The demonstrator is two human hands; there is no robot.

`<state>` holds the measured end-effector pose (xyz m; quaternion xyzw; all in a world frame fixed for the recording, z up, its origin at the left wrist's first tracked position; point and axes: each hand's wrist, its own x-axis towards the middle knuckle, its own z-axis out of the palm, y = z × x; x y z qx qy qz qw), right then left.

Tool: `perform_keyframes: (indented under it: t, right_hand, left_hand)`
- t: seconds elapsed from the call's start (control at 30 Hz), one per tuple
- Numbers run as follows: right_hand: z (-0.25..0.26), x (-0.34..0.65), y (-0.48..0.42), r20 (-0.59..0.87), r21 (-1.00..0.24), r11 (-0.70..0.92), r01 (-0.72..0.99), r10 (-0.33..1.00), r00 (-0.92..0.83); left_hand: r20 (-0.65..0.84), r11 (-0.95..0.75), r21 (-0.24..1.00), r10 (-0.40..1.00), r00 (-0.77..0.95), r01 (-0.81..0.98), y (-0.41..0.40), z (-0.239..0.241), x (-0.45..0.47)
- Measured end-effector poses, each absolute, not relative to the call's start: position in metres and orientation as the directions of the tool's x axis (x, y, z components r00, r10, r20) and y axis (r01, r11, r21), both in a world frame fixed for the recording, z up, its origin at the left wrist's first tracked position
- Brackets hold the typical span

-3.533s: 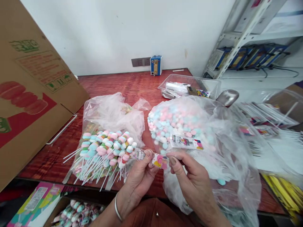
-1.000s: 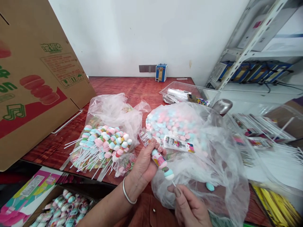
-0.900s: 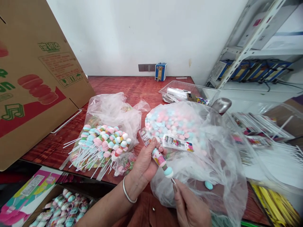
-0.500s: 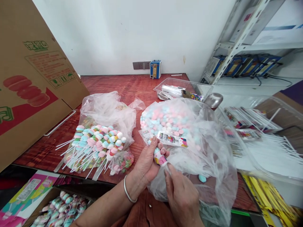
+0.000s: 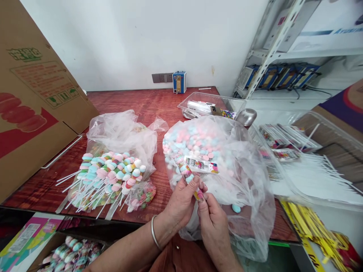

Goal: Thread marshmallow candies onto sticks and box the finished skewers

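My left hand (image 5: 183, 198) is closed around a marshmallow skewer (image 5: 185, 172) in a clear printed wrapper, its top slanting up to the left. At the lower end, my right hand (image 5: 214, 223) pinches the wrapper between thumb and fingers; the stick is hidden there. Just beyond the hands, a flat printed wrapper (image 5: 201, 165) lies on a big clear bag of loose marshmallows (image 5: 193, 138). One blue marshmallow (image 5: 236, 208) sits to the right of my right hand. Bare marshmallow skewers (image 5: 113, 170) are heaped on the left, white sticks toward me.
A small bag of gummy candies (image 5: 143, 196) lies beside the heap. A large carton (image 5: 36, 94) stands left, and a box of wrapped skewers (image 5: 70, 253) sits below the table edge. On the right are a clear bin (image 5: 297, 189) of sticks and wrappers, and yellow packaging (image 5: 314, 223).
The view has swung slightly right. More of the marshmallows now show in the upper wrapper above my left hand. My right hand has come closer to the left, still pinching the lower end.
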<state>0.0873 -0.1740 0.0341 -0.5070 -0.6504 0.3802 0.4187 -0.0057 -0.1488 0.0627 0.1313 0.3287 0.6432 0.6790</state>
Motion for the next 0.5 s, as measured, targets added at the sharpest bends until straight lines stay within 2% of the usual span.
perform_keyframes:
  t: [0.17, 0.33, 0.5]
  right_hand:
    - [0.032, 0.088, -0.174, 0.069, -0.971, 0.094, 0.219, 0.990, -0.119]
    - [0.032, 0.085, -0.173, -0.084, -0.996, -0.079, 0.050, 0.988, -0.129]
    - [0.030, 0.082, -0.170, -0.013, -0.999, -0.011, 0.035, 0.999, -0.044]
  left_hand:
    - [-0.340, 0.205, 0.566, 0.940, 0.000, -0.798, -0.152, 0.055, -0.005]
    - [-0.329, 0.171, 0.691, 0.939, -0.096, -0.703, -0.154, 0.053, 0.000]
    - [-0.351, 0.212, 0.691, 0.934, -0.065, -0.691, -0.156, 0.048, 0.004]
